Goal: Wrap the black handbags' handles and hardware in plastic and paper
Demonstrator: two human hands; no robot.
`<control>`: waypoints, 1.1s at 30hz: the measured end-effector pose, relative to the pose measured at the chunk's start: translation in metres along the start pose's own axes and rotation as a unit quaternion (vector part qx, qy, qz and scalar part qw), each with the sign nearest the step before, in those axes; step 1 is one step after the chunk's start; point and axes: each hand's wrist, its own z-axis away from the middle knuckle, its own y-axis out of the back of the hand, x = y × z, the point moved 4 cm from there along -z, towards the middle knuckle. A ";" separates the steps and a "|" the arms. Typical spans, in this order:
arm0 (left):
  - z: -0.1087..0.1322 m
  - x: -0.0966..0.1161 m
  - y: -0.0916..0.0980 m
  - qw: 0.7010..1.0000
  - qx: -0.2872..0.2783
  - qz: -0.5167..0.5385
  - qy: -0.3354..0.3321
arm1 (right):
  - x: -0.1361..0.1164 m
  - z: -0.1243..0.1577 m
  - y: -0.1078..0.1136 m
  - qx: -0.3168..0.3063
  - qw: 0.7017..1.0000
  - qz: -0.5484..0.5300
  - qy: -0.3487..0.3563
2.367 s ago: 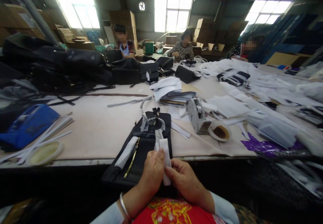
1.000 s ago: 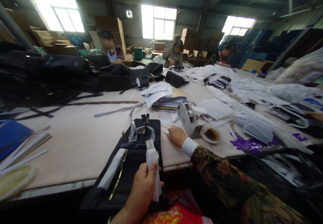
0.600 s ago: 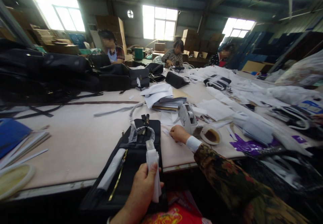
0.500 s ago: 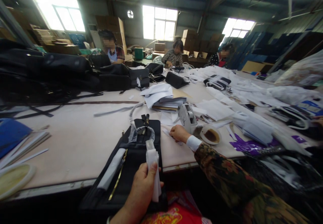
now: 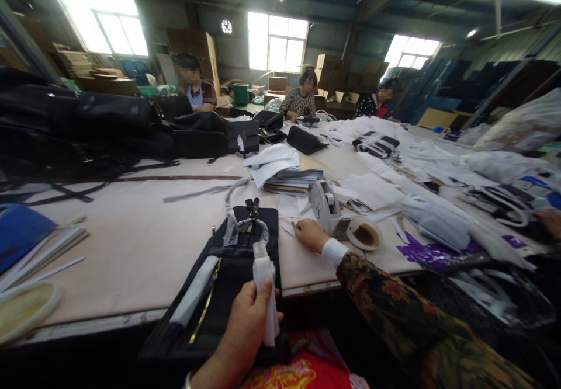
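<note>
A black bag (image 5: 249, 319) lies over the table's front edge, with a gold zipper (image 5: 205, 301) and a plastic-wrapped handle (image 5: 252, 225). My left hand (image 5: 245, 322) is closed around a white-wrapped bundle (image 5: 263, 272) on top of the bag, thumb along its front. To the right of the bag, my right hand (image 5: 312, 235) rests low over the table, its fingers pinched on a thin strip whose tip pokes out. Beside those fingertips lies a white paper strip (image 5: 288, 229). A tape dispenser (image 5: 325, 208) and a bowl of brown stuff (image 5: 364, 234) stand close to that hand.
Stacked papers (image 5: 284, 173) sit behind the bag. Black bags (image 5: 118, 120) are heaped at the left, near a blue container (image 5: 21, 231) and a round lid (image 5: 30, 307). White wrapping (image 5: 429, 149) spreads over the right side. Several people sit across the table; another person's hand (image 5: 550, 222) shows at right.
My right hand has shifted slightly, and a strip tip now shows at its fingers. My left hand keeps its hold on the white-wrapped bundle. The other person's hand at the right edge has come further in.
</note>
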 end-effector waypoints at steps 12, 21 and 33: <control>0.004 0.002 -0.002 0.996 -0.026 0.075 0.051 | -0.014 0.051 0.057 0.160 0.958 -0.235 0.044; 0.008 0.003 -0.002 0.992 0.008 0.105 0.073 | -0.029 0.120 0.033 -0.213 0.862 -0.451 0.086; 0.010 0.005 -0.005 0.999 0.026 -0.021 0.005 | -0.055 0.106 0.001 -0.116 0.892 -0.413 0.140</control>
